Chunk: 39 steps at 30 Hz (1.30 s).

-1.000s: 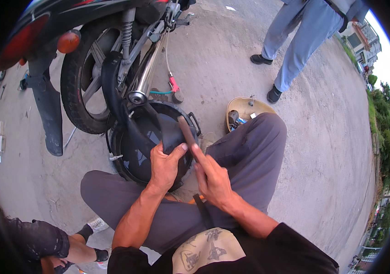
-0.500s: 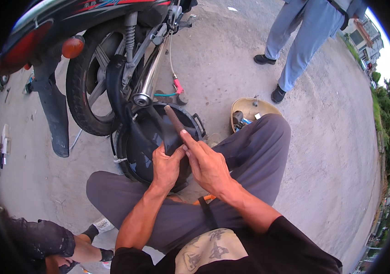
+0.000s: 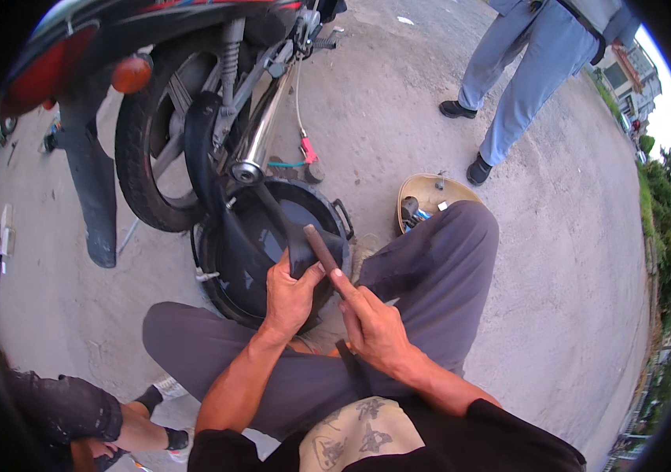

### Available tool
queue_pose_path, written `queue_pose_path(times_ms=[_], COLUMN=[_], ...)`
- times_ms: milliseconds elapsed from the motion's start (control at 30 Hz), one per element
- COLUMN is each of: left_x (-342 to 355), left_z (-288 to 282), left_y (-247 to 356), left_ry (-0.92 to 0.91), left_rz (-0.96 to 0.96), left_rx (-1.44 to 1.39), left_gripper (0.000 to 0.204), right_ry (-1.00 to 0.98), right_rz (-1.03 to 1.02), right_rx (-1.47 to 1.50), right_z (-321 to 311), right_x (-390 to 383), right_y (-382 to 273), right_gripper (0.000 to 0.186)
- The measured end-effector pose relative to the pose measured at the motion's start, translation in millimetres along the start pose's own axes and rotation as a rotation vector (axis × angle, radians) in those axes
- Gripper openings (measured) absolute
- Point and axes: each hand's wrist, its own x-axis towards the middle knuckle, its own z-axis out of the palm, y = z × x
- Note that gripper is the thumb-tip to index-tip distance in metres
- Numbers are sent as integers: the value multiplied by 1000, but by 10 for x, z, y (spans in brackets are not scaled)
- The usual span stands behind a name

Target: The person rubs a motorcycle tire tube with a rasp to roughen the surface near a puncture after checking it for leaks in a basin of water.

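Note:
My left hand (image 3: pixel 288 299) grips a black rubber inner tube (image 3: pixel 301 253), thumb pressed on the stretched piece. The tube loops up past the motorcycle's rear wheel (image 3: pixel 140 161). A brown, round-ended file (image 3: pixel 320 248) is in my right hand (image 3: pixel 375 326), index finger laid along it. The file lies across the tube beside my left thumb; contact between them is hard to make out. Beneath my hands stands a black tub (image 3: pixel 211 285) holding dark water.
The parked motorcycle (image 3: pixel 261 145) with its exhaust is close ahead. A pink-and-grey air nozzle (image 3: pixel 308 148) lies on the ground. Beyond my right knee sits a cream bowl-shaped container (image 3: pixel 418 189) with small items. One person (image 3: pixel 524 71) stands far right; another's leg (image 3: pixel 143 429) is lower left.
My right hand has drawn the file back toward me and slightly right, and its fingers are more curled. My left hand still keeps the tube, nearly in place.

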Motion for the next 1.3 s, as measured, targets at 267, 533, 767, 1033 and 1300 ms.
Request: queue_pose_path(times_ms=[267, 533, 767, 1033, 1300], left_x=[-24, 14, 15, 12, 2], left_z=[-24, -55, -26, -45, -19], left_y=[-74, -108, -44, -88, -158], left_ry=[25, 48, 51, 61, -10], left_rz=[-98, -124, -22, 13, -51], left_rx=[-328, -416, -207, -283, -397], left_gripper=[22, 24, 21, 21, 30], right_ry=[88, 139, 51, 45, 130], right_rz=[148, 172, -79, -41, 5], right_rx=[334, 329, 139, 102, 245], right_z=[-127, -232, -89, 45, 77], right_x=[637, 306, 99, 328, 600], right_y=[63, 99, 18, -62, 35], right_gripper=[52, 51, 62, 63, 52])
